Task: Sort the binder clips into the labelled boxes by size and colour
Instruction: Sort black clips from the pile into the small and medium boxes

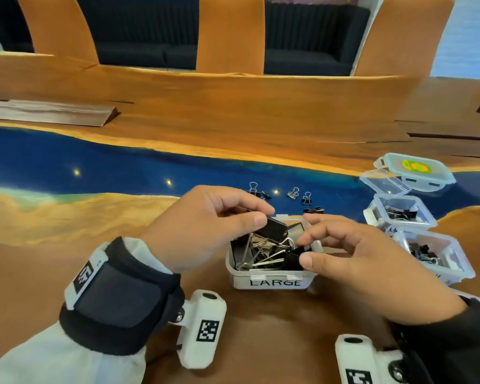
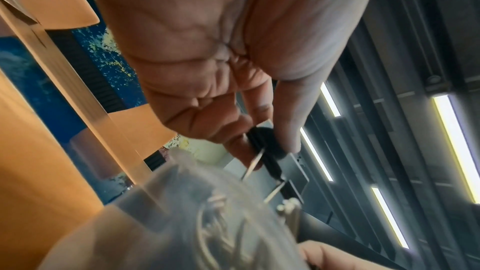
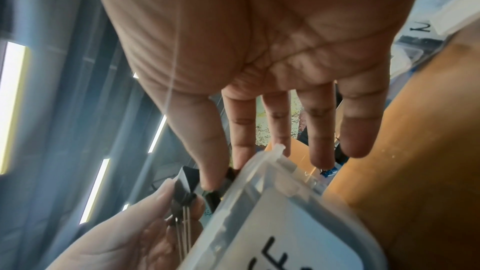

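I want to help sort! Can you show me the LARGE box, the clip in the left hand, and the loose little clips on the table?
LARGE box (image 1: 275, 282): head view, on its front label.
Clip (image 1: 276, 228): head view, on its black body, pinched by the left hand (image 1: 205, 225).
Little clips (image 1: 293, 193): head view, on one clip's body.

A lounge or meeting room, it seems. Orange chairs (image 1: 231, 34) line a wood-and-blue-resin table (image 1: 233, 112) — dark sofa (image 1: 305, 40) behind.

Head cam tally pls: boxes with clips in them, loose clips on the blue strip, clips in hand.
Clear plastic boxes holding clips: 3 (LARGE-labelled box, middle box, near right box)
Small black binder clips loose on the blue strip: 5
Large black binder clip in the left hand grip: 1
Total: 9
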### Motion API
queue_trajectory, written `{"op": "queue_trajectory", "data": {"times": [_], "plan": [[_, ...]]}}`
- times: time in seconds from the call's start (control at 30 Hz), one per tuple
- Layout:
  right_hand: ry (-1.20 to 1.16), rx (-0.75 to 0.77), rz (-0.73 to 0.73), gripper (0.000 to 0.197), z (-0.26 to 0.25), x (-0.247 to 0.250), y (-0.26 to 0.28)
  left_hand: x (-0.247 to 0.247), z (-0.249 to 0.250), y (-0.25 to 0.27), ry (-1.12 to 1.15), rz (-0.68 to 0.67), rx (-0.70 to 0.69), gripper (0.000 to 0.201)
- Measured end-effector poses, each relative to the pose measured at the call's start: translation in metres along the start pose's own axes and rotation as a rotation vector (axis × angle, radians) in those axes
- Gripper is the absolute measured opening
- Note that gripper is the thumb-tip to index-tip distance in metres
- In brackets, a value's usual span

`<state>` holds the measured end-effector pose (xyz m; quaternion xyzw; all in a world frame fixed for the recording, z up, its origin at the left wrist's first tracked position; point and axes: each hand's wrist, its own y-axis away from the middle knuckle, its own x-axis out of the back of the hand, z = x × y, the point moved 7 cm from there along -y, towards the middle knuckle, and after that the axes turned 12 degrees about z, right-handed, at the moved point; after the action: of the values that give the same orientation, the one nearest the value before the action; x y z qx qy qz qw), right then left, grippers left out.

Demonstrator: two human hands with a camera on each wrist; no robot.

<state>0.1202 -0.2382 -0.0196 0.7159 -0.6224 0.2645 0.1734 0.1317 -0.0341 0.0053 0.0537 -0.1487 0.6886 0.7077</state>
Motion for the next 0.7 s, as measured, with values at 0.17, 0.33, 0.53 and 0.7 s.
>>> {"op": "queue_trajectory", "data": {"times": [0.17, 0.33, 0.53, 0.7], "plan": [[0.002, -0.001, -0.006, 0.019, 0.002, 0.000, 0.000, -0.003, -0.006, 0.001, -0.075, -0.068, 0.050, 0.029], [0.002, -0.008, -0.005, 0.019, 0.002, -0.001, 0.001, 0.008, -0.002, -0.002, -0.138, 0.043, 0.014, 0.034], [-0.006, -0.019, 0.001, 0.018, 0.002, 0.000, 0.002, 0.012, -0.015, -0.004, 0.247, 0.067, 0.267, 0.038], [-0.013, -0.013, -0.003, 0.020, 0.001, 0.001, 0.002, 0.003, -0.017, 0.000, 0.178, -0.019, 0.296, 0.016]]}}
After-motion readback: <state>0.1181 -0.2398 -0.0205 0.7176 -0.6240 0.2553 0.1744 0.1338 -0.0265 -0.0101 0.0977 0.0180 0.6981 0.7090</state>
